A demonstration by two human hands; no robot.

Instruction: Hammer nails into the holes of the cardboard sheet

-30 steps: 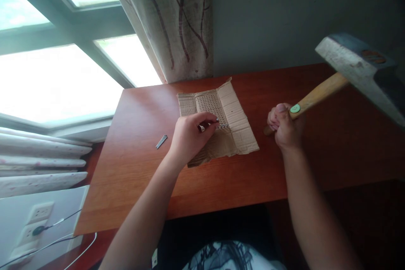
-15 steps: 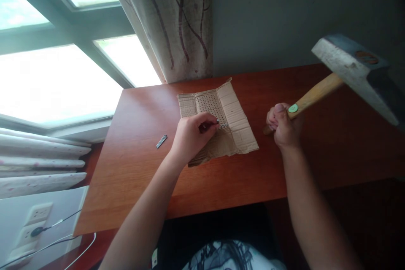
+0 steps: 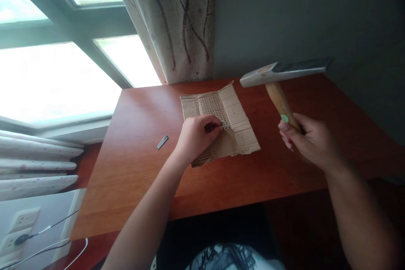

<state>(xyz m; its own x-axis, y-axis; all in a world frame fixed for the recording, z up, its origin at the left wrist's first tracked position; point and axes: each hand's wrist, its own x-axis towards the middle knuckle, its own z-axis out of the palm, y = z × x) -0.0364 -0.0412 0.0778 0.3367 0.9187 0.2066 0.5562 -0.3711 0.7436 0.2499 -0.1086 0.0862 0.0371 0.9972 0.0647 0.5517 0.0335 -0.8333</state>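
Observation:
My left hand (image 3: 199,135) is closed in a pinch at the lower part of a holed panel (image 3: 210,105). A nail seems to be between its fingertips, mostly hidden by them. The panel has rows of small dark holes and lies on a creased piece of cardboard (image 3: 242,128); tiny shiny nail heads show beside my fingertips. My right hand (image 3: 308,137) is wrapped round the wooden handle of a hammer (image 3: 281,74), raised to the right of the cardboard, its metal head up and lying nearly level. Several loose nails (image 3: 162,142) lie on the table left of my left hand.
The reddish-brown wooden table (image 3: 133,185) stands against a grey wall and a window (image 3: 47,80). A patterned curtain (image 3: 193,21) hangs behind it. Power sockets (image 3: 23,221) with cables are at the lower left, beyond the table edge.
The hammer has swung left, its head moving from the far right towards the cardboard. My right hand has shifted right and turned. My left hand stays pinched at the panel.

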